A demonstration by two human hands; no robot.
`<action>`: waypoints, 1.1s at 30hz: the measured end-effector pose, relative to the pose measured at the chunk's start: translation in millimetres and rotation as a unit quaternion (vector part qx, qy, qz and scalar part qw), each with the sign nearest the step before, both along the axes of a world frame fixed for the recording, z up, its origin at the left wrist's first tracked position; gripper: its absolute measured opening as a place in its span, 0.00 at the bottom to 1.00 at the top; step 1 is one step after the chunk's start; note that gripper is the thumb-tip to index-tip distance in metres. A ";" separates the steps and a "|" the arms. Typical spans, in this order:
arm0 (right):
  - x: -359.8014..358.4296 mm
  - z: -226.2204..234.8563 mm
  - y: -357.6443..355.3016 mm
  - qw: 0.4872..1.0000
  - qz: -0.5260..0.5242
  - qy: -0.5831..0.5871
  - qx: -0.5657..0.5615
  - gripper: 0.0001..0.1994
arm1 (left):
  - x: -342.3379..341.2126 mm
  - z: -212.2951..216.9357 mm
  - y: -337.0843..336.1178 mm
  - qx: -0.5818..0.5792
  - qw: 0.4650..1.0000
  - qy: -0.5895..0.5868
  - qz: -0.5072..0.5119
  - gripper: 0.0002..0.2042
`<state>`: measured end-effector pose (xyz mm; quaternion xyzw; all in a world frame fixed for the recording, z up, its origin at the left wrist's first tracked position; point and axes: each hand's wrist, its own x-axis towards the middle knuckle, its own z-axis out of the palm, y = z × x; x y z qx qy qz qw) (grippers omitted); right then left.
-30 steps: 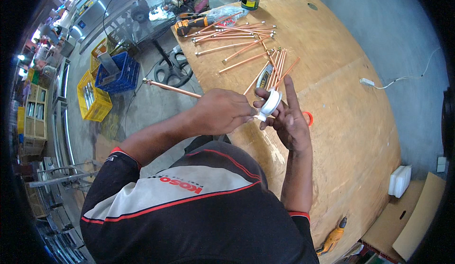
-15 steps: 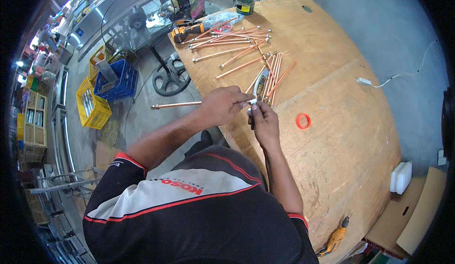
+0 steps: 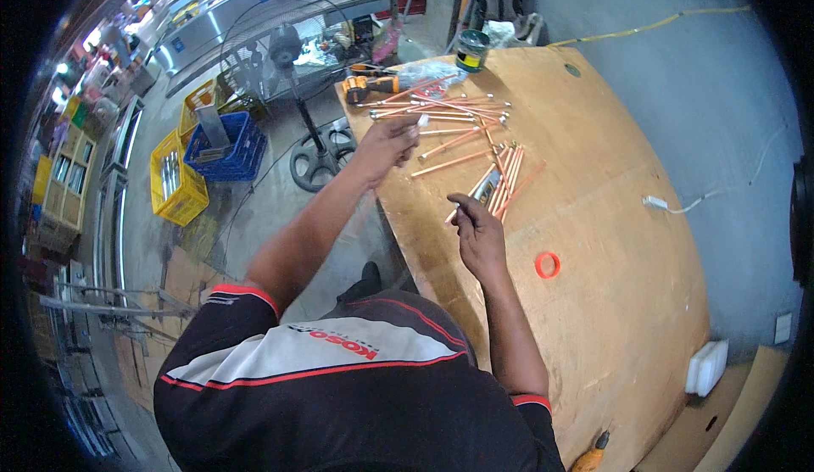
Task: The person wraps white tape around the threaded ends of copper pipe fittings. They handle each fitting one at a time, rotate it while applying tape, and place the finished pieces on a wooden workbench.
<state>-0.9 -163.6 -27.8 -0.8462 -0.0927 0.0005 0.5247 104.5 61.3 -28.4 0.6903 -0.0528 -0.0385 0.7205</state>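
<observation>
My left hand (image 3: 388, 151) is raised over the table's left edge, its fingers closed round a copper tube. Only the tube's pale end (image 3: 423, 121) shows clearly past the fingers; the rest is hidden or smeared by motion. Lower down, my right hand (image 3: 480, 233) hovers over the wooden table (image 3: 610, 302), thumb and forefinger pinched together. Whatever small thing sits in that pinch is too small to make out. Just beyond it lie several copper tubes (image 3: 511, 182) beside a grey and black tool (image 3: 487, 187). More copper tubes with metal end fittings (image 3: 454, 165) are scattered farther back.
An orange tape ring (image 3: 548, 265) lies right of my right hand. At the far end are a yellow-black power tool (image 3: 370, 89) and a dark green tub (image 3: 472, 50). A fan stand (image 3: 322, 158) and blue crate (image 3: 225, 148) stand left on the floor. A drill (image 3: 591, 455) rests near right.
My hands, which were together at the tube's end, have come apart. The left has moved up and away with the tube, whose direction has turned. The head view has also shifted.
</observation>
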 end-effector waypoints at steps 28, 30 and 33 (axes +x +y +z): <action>0.9 -28.8 11.8 0.992 -0.018 -0.044 0.119 0.19 | -70.8 2.2 -72.4 -0.452 0.885 0.051 -0.101 0.09; 1.2 -25.1 9.6 0.986 -0.027 0.011 0.164 0.19 | -75.3 1.2 -68.6 -0.431 0.894 0.015 -0.122 0.10; -13.1 0.4 7.2 0.963 -0.017 0.168 0.212 0.20 | -77.2 19.6 -54.2 -0.368 0.915 -0.022 -0.165 0.10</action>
